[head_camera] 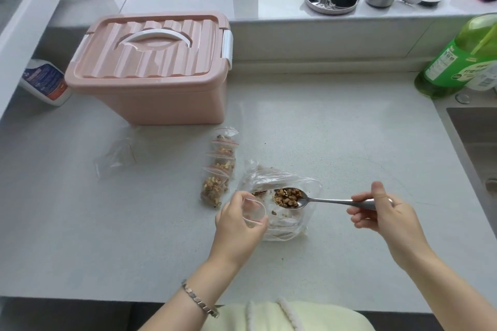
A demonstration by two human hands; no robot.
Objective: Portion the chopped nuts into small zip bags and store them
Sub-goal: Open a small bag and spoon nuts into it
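Nuts: one heaped spoonful of chopped nuts (pixel 288 197) sits in the bowl of a metal spoon (pixel 329 200), held level above the large clear bag (pixel 289 226) on the grey countertop (pixel 336 129). Right hand (pixel 383 213) grips the spoon handle near its end, thumb on top and the other fingers curled beneath; the loaded bowl lies well clear of those fingers, pointing toward the left hand (pixel 239 220). Left hand fingers and thumb are curled round a small zip bag (pixel 254 211), holding its red-striped mouth open as a ring that faces up. Spoon tip is just beside that mouth, not inside it. Four filled zip bags (pixel 219 166) lie in an overlapping row just beyond the left hand, between it and the pink storage box (pixel 150 70), whose lid is on. Empty clear bags (pixel 115 153) lie crumpled to the left of the row. Body of the small zip bag is hidden behind the left palm, so its contents cannot be read. Handle end of the spoon is covered by the right hand. Amount of nuts remaining in the large clear bag is hard to judge through the creased plastic. Sink (pixel 478 142) and green bottle (pixel 462 59) are cut off at the right edge.
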